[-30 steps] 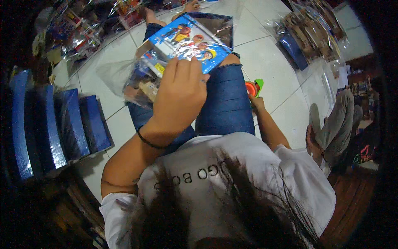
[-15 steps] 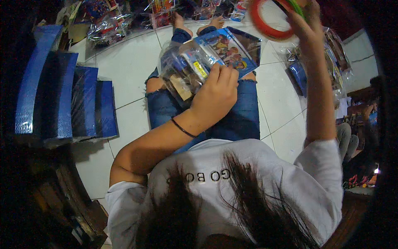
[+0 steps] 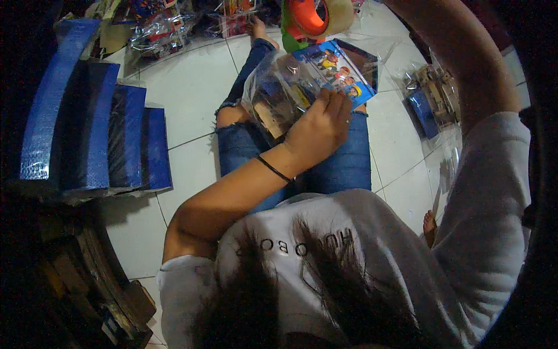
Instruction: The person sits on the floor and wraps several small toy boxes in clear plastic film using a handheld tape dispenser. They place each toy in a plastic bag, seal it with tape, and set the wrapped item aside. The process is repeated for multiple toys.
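Note:
I sit on a white tiled floor with my legs in blue jeans (image 3: 343, 168) stretched out. My left hand (image 3: 319, 125) presses on a clear plastic bag (image 3: 273, 96) lying on my lap. The bag holds a blue card with colourful cartoon figures (image 3: 334, 67) and some wooden pieces. My right forearm (image 3: 465, 52) arcs up along the right side, and the hand itself is cut off by the top edge. Just past the bag, held in the air, is an orange tape dispenser (image 3: 308, 17) with a tan tape roll and a green part.
Several blue boxes (image 3: 87, 116) stand in a row on the left. More bagged toy packs lie on the floor at the top (image 3: 168, 29) and on the right (image 3: 430, 99). Another person's foot (image 3: 430, 224) is on the tiles at the right. Dark wooden items (image 3: 87, 279) fill the lower left.
My right arm lifted the tape dispenser from the floor beside my leg, up and across to above the bag. My left hand stayed on the bag.

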The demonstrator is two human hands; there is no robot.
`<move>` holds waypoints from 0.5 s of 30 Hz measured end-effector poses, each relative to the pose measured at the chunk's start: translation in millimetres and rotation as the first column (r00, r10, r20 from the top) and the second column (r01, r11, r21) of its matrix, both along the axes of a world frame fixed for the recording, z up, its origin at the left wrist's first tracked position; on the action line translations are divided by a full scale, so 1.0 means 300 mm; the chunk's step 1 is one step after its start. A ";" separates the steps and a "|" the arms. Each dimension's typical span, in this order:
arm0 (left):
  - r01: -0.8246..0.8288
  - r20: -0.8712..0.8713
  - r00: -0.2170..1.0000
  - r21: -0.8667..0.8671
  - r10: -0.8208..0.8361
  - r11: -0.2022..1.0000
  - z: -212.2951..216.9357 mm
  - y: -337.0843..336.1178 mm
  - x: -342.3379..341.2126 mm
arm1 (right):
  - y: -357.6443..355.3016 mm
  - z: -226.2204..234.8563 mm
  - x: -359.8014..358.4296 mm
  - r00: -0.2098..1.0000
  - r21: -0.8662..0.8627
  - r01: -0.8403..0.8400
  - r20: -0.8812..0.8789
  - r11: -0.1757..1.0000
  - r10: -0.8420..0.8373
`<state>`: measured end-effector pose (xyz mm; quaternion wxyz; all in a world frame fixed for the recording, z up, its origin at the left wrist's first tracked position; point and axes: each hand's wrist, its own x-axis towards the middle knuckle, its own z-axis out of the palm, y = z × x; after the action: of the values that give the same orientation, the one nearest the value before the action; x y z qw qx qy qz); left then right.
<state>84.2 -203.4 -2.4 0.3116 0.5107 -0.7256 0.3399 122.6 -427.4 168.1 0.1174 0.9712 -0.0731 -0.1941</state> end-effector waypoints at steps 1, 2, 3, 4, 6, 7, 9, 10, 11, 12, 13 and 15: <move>0.008 0.010 1.000 0.028 -0.009 1.000 0.001 0.000 0.001 | 0.032 0.007 -0.016 0.998 -0.034 -0.064 -0.013 0.997 0.063; -0.014 0.014 1.000 0.033 0.013 0.999 0.002 0.004 0.004 | 0.069 0.021 -0.031 0.979 -0.089 -0.204 -0.033 0.975 0.202; -0.036 0.026 0.999 0.057 0.034 0.998 0.002 0.007 0.008 | 0.117 0.030 -0.060 0.930 -0.155 -0.367 -0.026 0.917 0.368; -0.065 0.038 0.997 0.075 0.062 0.995 0.004 0.010 0.014 | 0.165 0.034 -0.106 0.871 -0.209 -0.473 0.032 0.856 0.490; -0.073 0.063 0.996 0.057 0.070 0.996 0.008 0.010 0.029 | 0.284 0.000 -0.354 0.837 0.231 0.075 0.515 0.970 -0.187; -0.071 0.084 0.994 0.043 0.067 0.997 0.008 0.009 0.035 | 0.328 -0.020 -0.469 0.664 0.531 0.232 0.526 0.815 -0.532; -0.048 0.050 0.998 0.036 0.046 0.998 0.009 0.001 0.051 | 0.418 -0.078 -0.682 0.594 0.513 0.124 0.647 0.849 -0.478; -0.041 0.029 0.999 0.016 0.041 0.999 0.009 -0.003 0.056 | 0.470 -0.121 -0.769 0.535 0.462 0.162 0.702 0.872 -0.471; -0.012 0.002 1.000 0.027 0.012 1.000 0.008 -0.005 0.057 | 0.518 -0.155 -0.840 0.635 0.215 0.278 0.690 0.936 -0.347; 0.011 -0.033 0.999 0.025 -0.010 1.000 0.008 -0.004 0.059 | 0.590 -0.188 -0.904 0.520 0.469 0.289 0.655 0.835 -0.548; 0.029 -0.075 0.997 0.026 -0.027 0.999 0.008 -0.003 0.059 | 0.647 -0.223 -0.934 0.521 0.397 0.280 0.701 0.874 -0.486; 0.096 -0.176 0.980 0.021 -0.090 0.995 0.012 0.008 0.054 | 0.724 -0.281 -0.954 0.504 0.326 0.213 0.771 0.921 -0.389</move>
<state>100.4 -200.9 1.1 0.3822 0.5087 -0.7234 0.2679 -163.5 -210.2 83.8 -0.0588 0.9260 -0.2690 0.2581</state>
